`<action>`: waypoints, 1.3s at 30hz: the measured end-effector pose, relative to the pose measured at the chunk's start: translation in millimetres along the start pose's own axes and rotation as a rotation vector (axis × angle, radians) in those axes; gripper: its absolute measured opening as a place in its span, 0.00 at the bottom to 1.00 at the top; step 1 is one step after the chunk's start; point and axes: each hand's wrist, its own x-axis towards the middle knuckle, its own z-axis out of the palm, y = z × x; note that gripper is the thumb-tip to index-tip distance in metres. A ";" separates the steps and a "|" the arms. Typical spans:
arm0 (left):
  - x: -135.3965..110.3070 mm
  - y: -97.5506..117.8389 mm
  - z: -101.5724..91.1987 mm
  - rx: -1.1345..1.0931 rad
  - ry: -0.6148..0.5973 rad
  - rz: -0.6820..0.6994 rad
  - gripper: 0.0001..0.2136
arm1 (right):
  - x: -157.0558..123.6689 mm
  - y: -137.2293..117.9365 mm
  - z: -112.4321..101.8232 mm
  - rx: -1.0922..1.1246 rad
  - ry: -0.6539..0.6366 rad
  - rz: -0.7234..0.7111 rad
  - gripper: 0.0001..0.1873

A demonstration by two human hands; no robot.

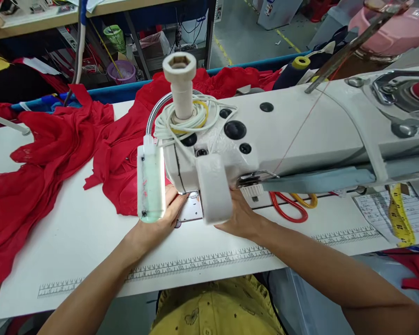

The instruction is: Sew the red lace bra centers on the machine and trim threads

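A white sewing machine stands across the table, and both of my hands reach in under its head. My left hand lies beside the metal needle plate, partly covered by the lit lamp. Its visible fingers are stretched out and apart, at the edge of the red fabric. On the plate's other side is my right hand. The white machine head hides its fingers, so what they touch does not show. The fabric spreads to the left and behind the machine.
Red-handled scissors and a yellow handle lie right of my right hand. A yellow tape measure rests on written paper. A printed ruler runs along the front edge. A dark thread cone stands behind the machine.
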 end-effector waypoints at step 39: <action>4.1 -8.2 -16.7 -0.185 0.152 -0.279 0.09 | 3.2 6.7 -1.5 0.086 0.016 0.131 0.18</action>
